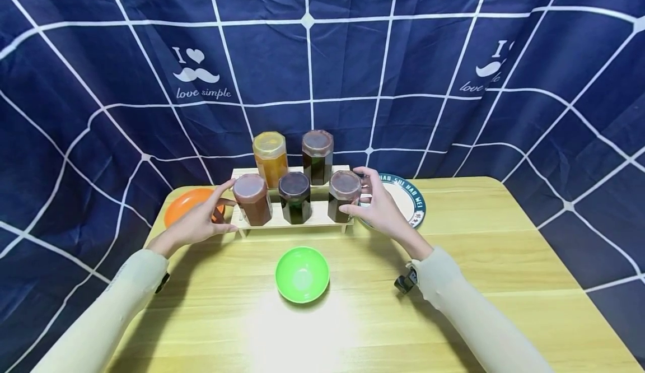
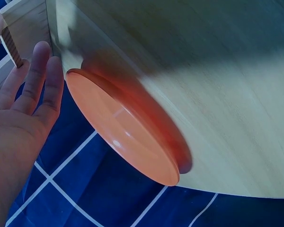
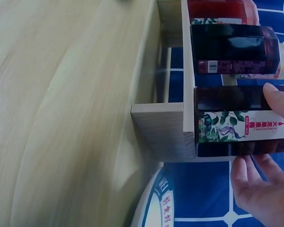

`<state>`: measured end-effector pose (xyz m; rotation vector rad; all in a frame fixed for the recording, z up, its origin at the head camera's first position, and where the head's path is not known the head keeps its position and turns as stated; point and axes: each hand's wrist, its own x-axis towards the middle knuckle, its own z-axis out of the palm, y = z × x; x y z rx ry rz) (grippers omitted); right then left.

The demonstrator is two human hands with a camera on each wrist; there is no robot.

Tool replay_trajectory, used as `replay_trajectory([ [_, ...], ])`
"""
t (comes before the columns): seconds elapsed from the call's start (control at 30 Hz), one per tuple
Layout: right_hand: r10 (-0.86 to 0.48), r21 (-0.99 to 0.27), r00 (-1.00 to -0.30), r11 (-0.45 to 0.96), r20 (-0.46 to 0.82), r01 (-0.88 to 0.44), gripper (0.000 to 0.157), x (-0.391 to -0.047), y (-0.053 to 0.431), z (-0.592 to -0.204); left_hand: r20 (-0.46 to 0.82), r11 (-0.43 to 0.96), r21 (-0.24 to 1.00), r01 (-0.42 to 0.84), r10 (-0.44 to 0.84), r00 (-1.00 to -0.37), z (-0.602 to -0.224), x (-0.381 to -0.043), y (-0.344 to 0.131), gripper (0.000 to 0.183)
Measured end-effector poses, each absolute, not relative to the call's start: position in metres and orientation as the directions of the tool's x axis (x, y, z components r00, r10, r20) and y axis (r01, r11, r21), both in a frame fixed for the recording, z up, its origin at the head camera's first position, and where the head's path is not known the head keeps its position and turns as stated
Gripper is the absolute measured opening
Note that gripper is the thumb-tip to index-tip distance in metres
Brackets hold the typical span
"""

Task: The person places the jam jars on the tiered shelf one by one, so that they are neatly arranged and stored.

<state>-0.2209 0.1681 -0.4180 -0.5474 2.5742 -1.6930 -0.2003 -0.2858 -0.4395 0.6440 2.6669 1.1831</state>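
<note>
A two-step wooden rack (image 1: 317, 216) stands at the back of the table with jars of jam on both steps. In the head view my left hand (image 1: 199, 219) is at the rack's left end, beside a reddish-brown jar (image 1: 255, 202). The left wrist view shows its thumb and a finger on the end of a rack board (image 2: 12, 47), other fingers extended. My right hand (image 1: 379, 205) holds the dark jar (image 1: 342, 202) at the front right, labelled in pink and white (image 3: 246, 126), thumb on one side, fingers on the other. That jar's base is at the step.
Another dark jar (image 1: 295, 202) stands mid-front; an amber jar (image 1: 272, 163) and a dark one (image 1: 318, 160) stand behind. An orange plate (image 1: 183, 202) lies left, a blue-rimmed white plate (image 1: 417, 202) right, a green bowl (image 1: 302, 275) in front. A blue curtain (image 1: 342, 65) hangs behind.
</note>
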Motion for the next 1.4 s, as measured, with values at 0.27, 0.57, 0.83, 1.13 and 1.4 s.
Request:
replay_trajectory([
  [0.27,-0.308,-0.917,-0.941,0.317,0.139,-0.240,0.102,-0.227,0.173,-0.421,0.047,0.607,0.720,0.337,0.442,-0.896,-0.441,-0.203,-0.287,0.115],
  [0.57,-0.353,-0.903,-0.923,0.330,0.153,-0.276,0.101,-0.229,0.173,-0.425,0.042,0.615,0.716,0.330,0.435,-0.900,-0.439,-0.202,-0.287,0.114],
  [0.83,-0.347,-0.896,-0.921,0.330,0.178,-0.298,0.103,-0.230,0.170,-0.429,0.042,0.621,0.711,0.330,0.431,-0.902,-0.439,-0.199,-0.287,0.114],
  [1.13,-0.332,-0.878,-0.925,0.368,0.183,-0.305,0.101,-0.229,0.169,-0.432,0.045,0.619,0.712,0.332,0.432,-0.901,-0.439,-0.199,-0.288,0.115],
  [1.4,-0.340,-0.857,-0.921,0.401,0.189,-0.324,0.099,-0.218,0.167,-0.427,0.111,0.656,0.648,0.387,0.421,-0.900,-0.438,-0.186,-0.280,0.109],
])
